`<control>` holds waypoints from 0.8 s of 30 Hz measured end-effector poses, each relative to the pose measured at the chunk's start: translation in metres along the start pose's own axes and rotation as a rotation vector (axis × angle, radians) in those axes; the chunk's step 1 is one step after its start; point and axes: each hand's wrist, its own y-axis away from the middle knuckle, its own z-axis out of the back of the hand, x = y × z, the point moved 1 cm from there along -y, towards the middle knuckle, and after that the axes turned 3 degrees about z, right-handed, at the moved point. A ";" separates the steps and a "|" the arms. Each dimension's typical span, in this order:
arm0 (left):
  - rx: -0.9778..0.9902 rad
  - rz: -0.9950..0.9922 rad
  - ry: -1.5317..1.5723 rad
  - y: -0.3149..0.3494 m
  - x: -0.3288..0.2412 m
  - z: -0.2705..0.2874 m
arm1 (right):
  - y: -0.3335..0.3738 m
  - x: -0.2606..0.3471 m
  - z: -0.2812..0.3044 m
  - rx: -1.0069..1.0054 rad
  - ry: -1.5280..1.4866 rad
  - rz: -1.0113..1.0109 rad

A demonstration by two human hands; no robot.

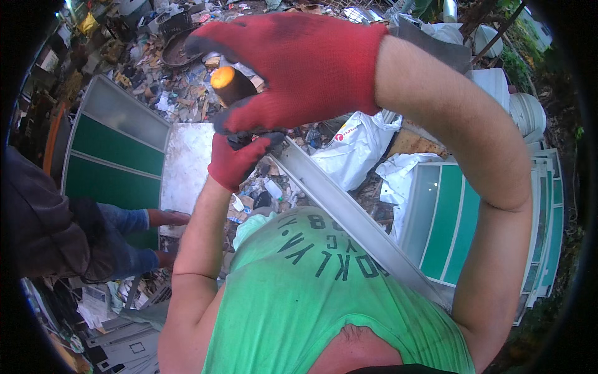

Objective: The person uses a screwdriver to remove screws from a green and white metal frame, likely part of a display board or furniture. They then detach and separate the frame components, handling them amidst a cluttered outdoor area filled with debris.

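Both my hands wear red gloves with dark fingertips. My right hand (305, 65) is raised in front of me, its thumb and fingers spread around a thick black tool handle with an orange end (232, 85). The handle's lower part is hidden behind the thumb, so its kind does not show. Just below, my left hand (237, 161) is closed, with its dark fingertips at the upper end of a long grey metal profile (336, 193). What those fingers grip is hidden. The profile slants down to the right across my green shirt.
Scrap and litter (187, 87) cover the ground ahead. A person (50, 224) stands at the left beside green panels with metal frames (115, 143). More green framed panels (442, 218) lean at the right, near a white sack (355, 153) and white buckets (526, 115).
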 end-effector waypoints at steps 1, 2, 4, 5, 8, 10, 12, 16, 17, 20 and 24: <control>-0.011 -0.022 0.018 0.001 -0.001 -0.003 | 0.007 0.000 0.001 -0.056 -0.006 0.025; -0.027 -0.040 0.041 0.002 -0.002 -0.006 | 0.012 -0.004 -0.003 -0.109 -0.012 0.053; -0.053 -0.058 0.085 0.005 -0.006 -0.014 | 0.032 -0.011 -0.013 -0.055 -0.060 -0.100; -0.061 -0.057 0.105 0.006 -0.007 -0.017 | 0.037 -0.014 -0.024 -0.034 -0.078 -0.122; -0.091 -0.098 0.035 0.007 -0.012 -0.026 | 0.051 -0.019 -0.063 -0.084 -0.365 -0.213; -0.109 -0.122 0.040 0.004 -0.013 -0.031 | 0.059 -0.020 -0.084 -0.178 -0.483 -0.265; -0.128 -0.161 -0.039 0.001 -0.014 -0.032 | 0.061 -0.017 -0.100 -0.294 -0.451 -0.281; -0.072 -0.022 -0.072 0.002 -0.019 -0.029 | 0.061 -0.014 -0.112 -0.431 -0.566 -0.251; -0.085 -0.112 -0.245 0.005 -0.023 -0.027 | 0.062 -0.013 -0.113 -0.398 -0.549 -0.259; -0.086 -0.241 -0.643 0.014 -0.035 -0.021 | 0.065 -0.013 -0.111 -0.341 -0.508 -0.262; -0.078 -0.166 -0.785 0.021 -0.042 -0.022 | 0.067 -0.012 -0.108 -0.380 -0.494 -0.208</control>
